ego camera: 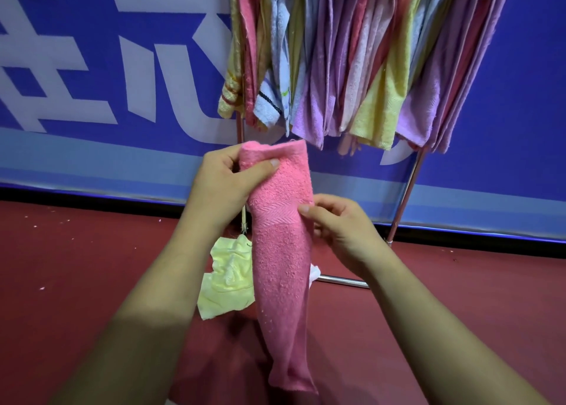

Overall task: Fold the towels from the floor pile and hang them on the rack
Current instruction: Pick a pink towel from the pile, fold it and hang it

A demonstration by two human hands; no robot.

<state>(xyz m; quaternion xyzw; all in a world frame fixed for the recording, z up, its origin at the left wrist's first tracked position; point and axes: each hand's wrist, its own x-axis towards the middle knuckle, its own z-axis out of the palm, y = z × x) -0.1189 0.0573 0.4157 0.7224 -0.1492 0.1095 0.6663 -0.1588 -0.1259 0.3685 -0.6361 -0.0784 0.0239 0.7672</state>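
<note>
A pink towel [281, 257] hangs folded lengthwise in front of me, its lower end dangling towards the floor. My left hand [220, 184] grips its top left corner, thumb across the cloth. My right hand [340, 224] pinches its right edge a little lower, at the woven band. Behind it stands the metal rack [407, 190], loaded with several hung towels [352, 68] in pink, yellow, blue and purple. A crumpled pale yellow towel [226, 276] lies on the floor under the rack, partly hidden by the pink one.
A blue banner wall [107, 83] with large white characters stands behind the rack. The floor is dark red carpet [76, 282]. The rack's foot bar [343, 280] runs along the floor, with a bit of white cloth [315, 273] beside it.
</note>
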